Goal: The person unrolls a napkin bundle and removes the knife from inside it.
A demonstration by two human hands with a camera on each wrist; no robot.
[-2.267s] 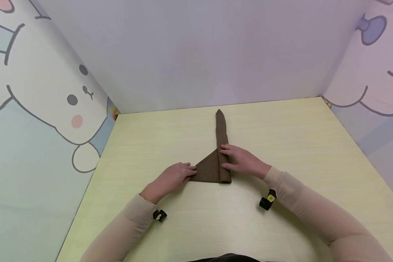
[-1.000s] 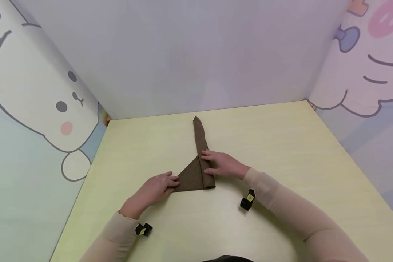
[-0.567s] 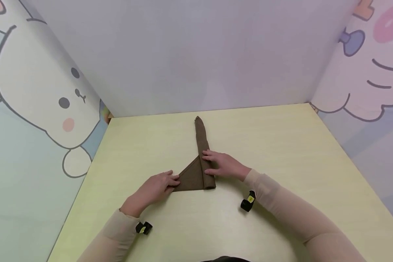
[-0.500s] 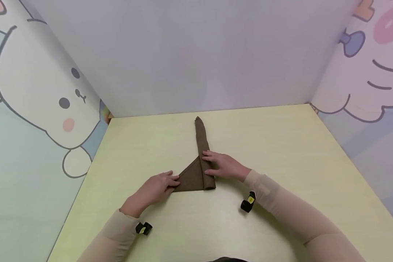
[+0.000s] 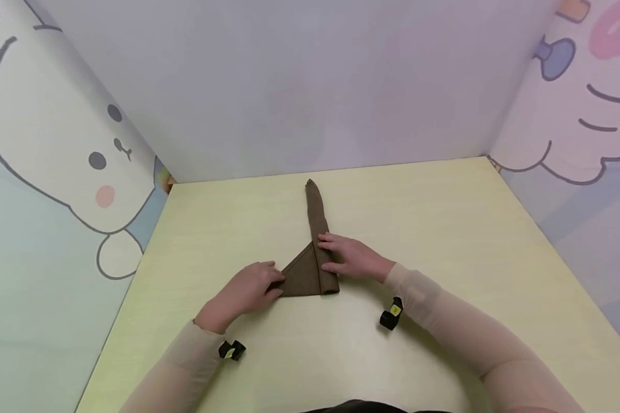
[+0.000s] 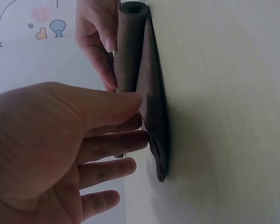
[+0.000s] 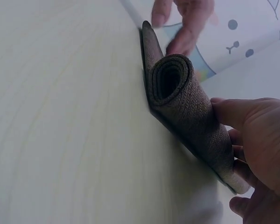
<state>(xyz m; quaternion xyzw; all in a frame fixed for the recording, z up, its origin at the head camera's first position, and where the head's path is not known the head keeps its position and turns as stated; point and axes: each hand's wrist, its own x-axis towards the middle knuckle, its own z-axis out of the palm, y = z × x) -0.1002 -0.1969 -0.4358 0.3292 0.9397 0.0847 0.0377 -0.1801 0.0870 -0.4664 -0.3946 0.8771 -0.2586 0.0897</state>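
Note:
A brown cloth (image 5: 301, 278) lies on the table, its right part rolled into a long tube that tapers to a point at the far end. To the left of the roll a flat triangular flap remains spread. My left hand (image 5: 248, 288) is at the flap's left corner, thumb and fingers apart with their tips right at the fabric. On the roll (image 7: 196, 116), whose spiral end shows in the right wrist view, rests my right hand (image 5: 355, 257), with fingertips and thumb touching it from the right. The flap's left tip is hidden in the head view.
The pale wooden table (image 5: 418, 218) stands against a plain wall (image 5: 310, 86) at the back. Side panels with cartoon animals (image 5: 46, 160) flank it. A small black wrist camera (image 5: 391, 314) hangs under the right sleeve, and another (image 5: 232, 350) under the left.
The view shifted left across the table early on. My left hand has lately changed from lying over the flap's corner to having its thumb spread from the fingers. The right hand stays on the roll.

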